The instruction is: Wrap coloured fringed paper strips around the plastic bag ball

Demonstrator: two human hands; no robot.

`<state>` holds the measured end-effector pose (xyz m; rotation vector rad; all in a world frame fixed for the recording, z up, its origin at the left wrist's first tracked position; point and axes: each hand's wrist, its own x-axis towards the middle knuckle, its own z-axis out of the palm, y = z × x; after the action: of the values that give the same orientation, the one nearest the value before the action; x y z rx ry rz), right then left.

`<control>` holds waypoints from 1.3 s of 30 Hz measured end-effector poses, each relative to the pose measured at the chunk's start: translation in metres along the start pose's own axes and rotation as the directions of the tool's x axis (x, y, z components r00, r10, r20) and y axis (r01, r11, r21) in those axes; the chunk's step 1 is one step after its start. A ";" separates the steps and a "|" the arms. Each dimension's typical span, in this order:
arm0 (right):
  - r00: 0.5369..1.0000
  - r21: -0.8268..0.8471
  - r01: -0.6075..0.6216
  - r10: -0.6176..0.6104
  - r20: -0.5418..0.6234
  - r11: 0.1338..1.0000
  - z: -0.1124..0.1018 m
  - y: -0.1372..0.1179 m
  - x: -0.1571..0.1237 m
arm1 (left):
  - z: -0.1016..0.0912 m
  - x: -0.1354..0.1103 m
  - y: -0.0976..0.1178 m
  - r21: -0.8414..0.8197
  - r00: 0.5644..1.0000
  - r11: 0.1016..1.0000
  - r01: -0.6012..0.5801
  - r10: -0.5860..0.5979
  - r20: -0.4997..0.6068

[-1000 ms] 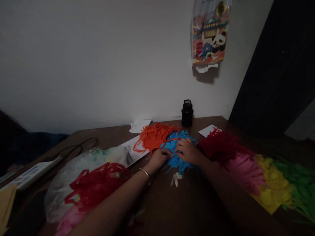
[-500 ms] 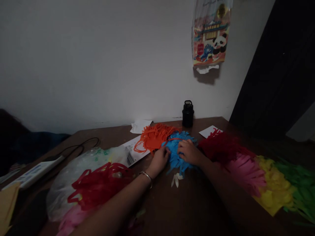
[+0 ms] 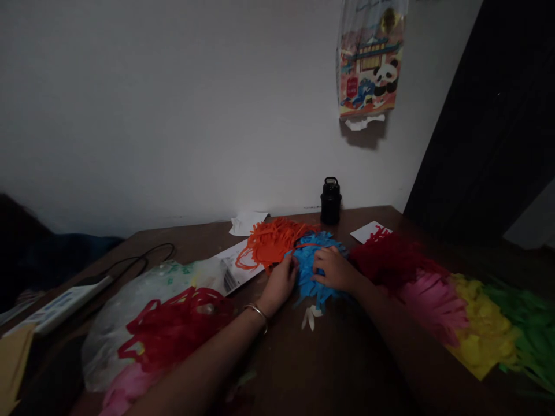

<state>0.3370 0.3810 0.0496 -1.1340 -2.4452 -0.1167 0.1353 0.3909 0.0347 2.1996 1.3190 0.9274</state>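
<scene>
A pile of blue fringed strips [image 3: 309, 270], paper or thin fabric, lies on the brown table [image 3: 303, 370] between my two hands. At its left edge my left hand [image 3: 282, 278], with a bracelet at the wrist, has its fingers curled together against the blue fringe. From the right, my right hand [image 3: 333, 268] rests on the same fringe with its fingers bent into it. Both sets of fingertips are partly hidden among the strips. Touching the blue pile from behind is an orange fringed bundle [image 3: 277, 240]. Small white pieces [image 3: 310, 316] lie just in front.
A black bottle [image 3: 330, 201] stands near the wall. Dark red [image 3: 390, 257], pink [image 3: 436, 306], yellow [image 3: 483, 329] and green [image 3: 526, 323] fringes line the right. Leftward are a plastic bag [image 3: 113, 329], red strips [image 3: 177, 329] and a white power strip [image 3: 65, 303].
Both hands stay at the blue fringe. My left hand has shifted very slightly, its fingertips now closer against the strips. The piles have not visibly moved.
</scene>
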 end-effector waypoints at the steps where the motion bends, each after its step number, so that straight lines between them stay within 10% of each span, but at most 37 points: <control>1: 1.000 -0.004 -0.013 0.013 -0.018 1.000 0.000 -0.001 0.000 | 0.000 0.000 -0.001 -0.012 1.000 1.000 0.012 -0.012 -0.015; 25: 0.994 -0.208 0.098 -0.084 0.073 0.973 0.007 -0.011 0.003 | -0.001 0.011 -0.034 -0.379 0.944 0.915 0.137 -0.236 -0.229; 39: 0.995 0.035 -0.090 0.091 -0.038 0.995 0.009 -0.011 0.006 | -0.009 -0.010 0.005 -0.010 0.989 0.995 -0.095 0.093 -0.118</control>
<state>0.3228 0.3802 0.0449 -1.2145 -2.3485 -0.0703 0.1288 0.3794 0.0403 2.2424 1.2637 1.1145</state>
